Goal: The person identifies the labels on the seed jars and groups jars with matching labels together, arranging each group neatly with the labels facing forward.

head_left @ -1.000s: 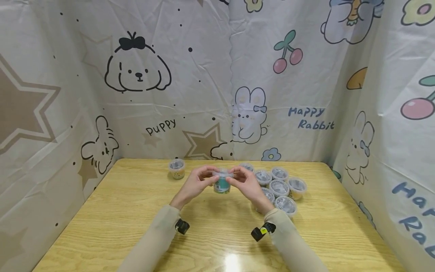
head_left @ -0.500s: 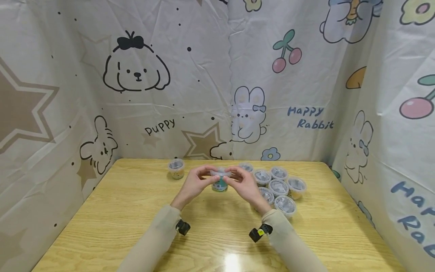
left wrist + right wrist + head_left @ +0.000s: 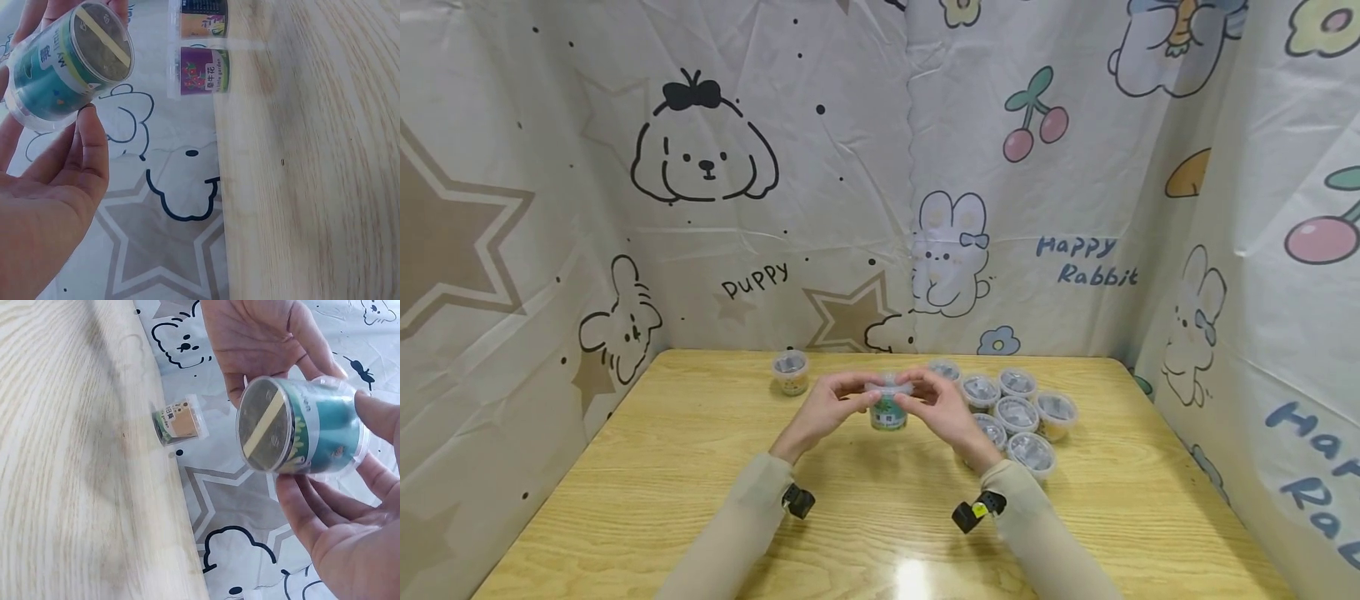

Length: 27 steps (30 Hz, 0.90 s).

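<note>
Between both hands, raised off the table, is a clear plastic cup [image 3: 889, 416] with a teal printed label and a translucent lid [image 3: 889, 388]. My left hand [image 3: 829, 408] grips it at the left near the rim, thumb in front. From the right, my right hand [image 3: 942, 406] holds it in much the same way. In the right wrist view, the cup's clear base [image 3: 265, 425] faces the camera, showing a pale yellow strip and dark contents. Fingers hide part of the lid's edge.
Several similar lidded cups [image 3: 1017, 413] stand grouped on the wooden table [image 3: 700, 475], right of the hands. One lone cup [image 3: 791, 373] with an orange label is at the back left. A patterned cloth [image 3: 842, 208] hangs around the table's back and sides.
The cup has turned between my hands, so a different part of its label faces the head camera. It sits slightly lower than half a second ago. Other cups have stayed put.
</note>
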### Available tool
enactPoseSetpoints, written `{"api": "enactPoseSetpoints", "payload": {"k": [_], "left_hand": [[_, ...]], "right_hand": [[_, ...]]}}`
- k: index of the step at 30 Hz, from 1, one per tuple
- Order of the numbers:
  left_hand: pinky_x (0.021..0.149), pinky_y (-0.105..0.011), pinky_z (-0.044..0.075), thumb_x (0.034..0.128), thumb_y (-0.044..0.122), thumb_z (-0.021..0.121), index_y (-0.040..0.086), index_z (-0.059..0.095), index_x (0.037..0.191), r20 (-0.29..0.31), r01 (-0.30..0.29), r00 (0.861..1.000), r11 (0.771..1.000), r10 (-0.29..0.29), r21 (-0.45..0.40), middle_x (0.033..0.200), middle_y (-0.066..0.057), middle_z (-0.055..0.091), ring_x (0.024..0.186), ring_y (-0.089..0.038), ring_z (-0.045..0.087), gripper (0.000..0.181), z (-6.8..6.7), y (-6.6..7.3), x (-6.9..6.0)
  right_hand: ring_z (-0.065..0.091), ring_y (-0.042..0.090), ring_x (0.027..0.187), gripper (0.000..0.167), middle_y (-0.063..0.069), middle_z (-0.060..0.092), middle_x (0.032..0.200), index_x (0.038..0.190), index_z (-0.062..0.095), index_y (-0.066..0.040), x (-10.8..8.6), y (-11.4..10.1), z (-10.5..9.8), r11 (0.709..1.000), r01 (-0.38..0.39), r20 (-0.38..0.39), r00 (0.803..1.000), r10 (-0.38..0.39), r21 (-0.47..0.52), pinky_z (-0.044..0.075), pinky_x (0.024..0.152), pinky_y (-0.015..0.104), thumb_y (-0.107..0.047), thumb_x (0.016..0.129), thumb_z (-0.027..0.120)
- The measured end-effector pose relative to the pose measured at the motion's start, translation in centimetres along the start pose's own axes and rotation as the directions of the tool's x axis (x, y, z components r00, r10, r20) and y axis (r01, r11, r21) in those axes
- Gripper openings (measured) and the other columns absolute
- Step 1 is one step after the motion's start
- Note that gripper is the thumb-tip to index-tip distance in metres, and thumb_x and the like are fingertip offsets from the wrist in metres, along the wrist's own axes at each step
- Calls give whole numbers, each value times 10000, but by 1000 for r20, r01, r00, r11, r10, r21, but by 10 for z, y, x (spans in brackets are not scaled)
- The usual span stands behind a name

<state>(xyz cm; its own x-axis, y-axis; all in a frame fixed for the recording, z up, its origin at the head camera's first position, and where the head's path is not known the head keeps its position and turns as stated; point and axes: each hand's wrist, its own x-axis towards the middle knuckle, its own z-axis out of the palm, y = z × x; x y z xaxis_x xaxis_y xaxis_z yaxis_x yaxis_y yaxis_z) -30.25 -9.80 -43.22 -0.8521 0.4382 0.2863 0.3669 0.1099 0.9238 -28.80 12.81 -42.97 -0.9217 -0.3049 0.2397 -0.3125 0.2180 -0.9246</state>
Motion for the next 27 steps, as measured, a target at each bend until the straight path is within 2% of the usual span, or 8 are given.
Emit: {"api": "enactPoseSetpoints", "payload": {"k": [3,7,14,19,22,27], "left_hand": [[884,-530,513,939,272,677,137,689,1193,5,11,1000,1000,-11,0,1214,-57,676,1000,-197,633,288,-1,1,-1],[878,-474,530,923,279,698,144,698,1170,-27,33,999,999,-33,2,1158,-62,693,999,-204,640,281,-1,1,-1],[822,-361,540,902,265,726,118,691,1135,-119,62,991,998,-58,25,1117,-82,704,1001,-240,643,277,-1,-1,-2],[811,-349,517,893,254,737,95,673,1132,-162,77,985,995,-66,67,1160,-109,678,1073,-278,613,293,1,1,-1],[813,-351,513,905,214,724,63,658,1141,-163,84,984,993,-69,88,1168,-136,670,1075,-265,611,288,3,9,-2],[821,-419,524,933,201,688,64,648,1164,-120,63,991,996,-55,63,1167,-151,674,1048,-280,616,272,0,9,-3]], "right_hand": [[606,274,1167,277,125,636,1240,1202,614,-92,-1,1,0,999,-11,33,999,10,32,493,961,422,-198,951,662],[601,272,1185,302,119,626,1260,1220,610,-108,-1,1,2,997,-34,44,999,30,72,488,979,436,-236,952,661],[566,309,1253,326,58,555,1383,1221,636,-193,-1,-5,10,997,-74,-24,997,74,20,475,1013,492,-332,930,683],[580,315,1235,325,26,561,1371,1187,653,-233,0,-9,13,996,-79,-80,994,76,-44,506,975,482,-363,896,719],[582,314,1225,332,15,566,1357,1173,657,-243,0,-10,15,995,-73,-103,992,66,-63,519,953,476,-382,882,732],[583,323,1217,326,46,560,1363,1162,654,-206,0,-8,13,998,-59,-105,993,55,-34,520,954,465,-358,885,735]]}}
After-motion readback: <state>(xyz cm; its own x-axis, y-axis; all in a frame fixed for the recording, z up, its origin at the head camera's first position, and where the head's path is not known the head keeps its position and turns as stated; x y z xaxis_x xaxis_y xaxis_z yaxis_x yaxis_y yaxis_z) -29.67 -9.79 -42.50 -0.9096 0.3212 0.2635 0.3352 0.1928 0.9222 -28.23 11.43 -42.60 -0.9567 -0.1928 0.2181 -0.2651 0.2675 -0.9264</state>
